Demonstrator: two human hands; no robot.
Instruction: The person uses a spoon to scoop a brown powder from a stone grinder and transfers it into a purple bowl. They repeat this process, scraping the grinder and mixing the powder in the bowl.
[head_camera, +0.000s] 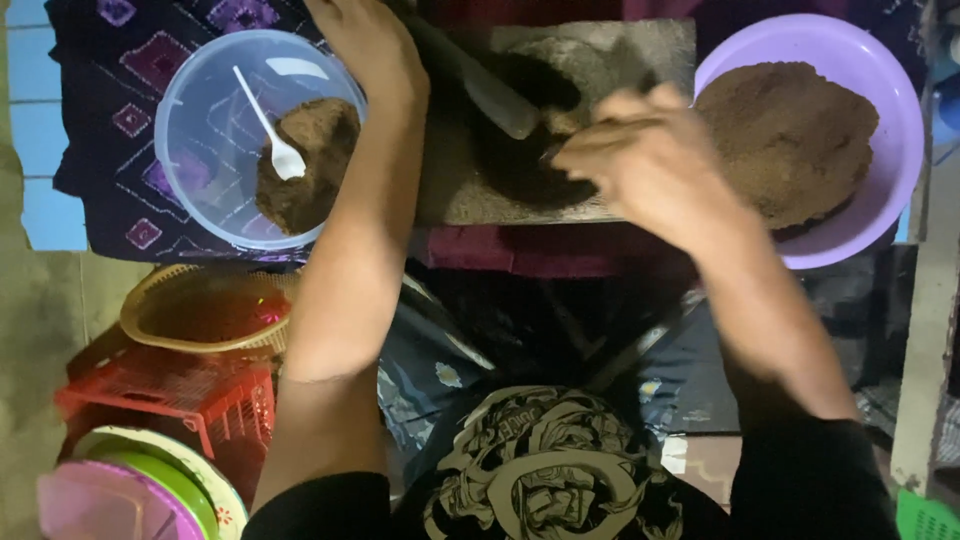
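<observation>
Left hand (368, 45) sits at the grinding slab's (455, 195) top-left corner, seemingly on the grey stone roller (490, 90); can't tell how its fingers are set; right hand (650, 160) has fingers curled together over the dark brown paste (530, 165) mid-slab, grip unclear; clear bowl (215, 120) with a white spoon (270, 130) off the slab's left edge; purple bowl (890, 110) of brown powder off the right.

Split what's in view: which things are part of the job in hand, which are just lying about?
In use:
left hand and right hand over the grey stone grinding slab
dark stone roller
purple plastic bowl of brown powder
clear plastic bowl with brown paste and white spoon

Lying about:
woven yellow basket
red plastic crate
</observation>
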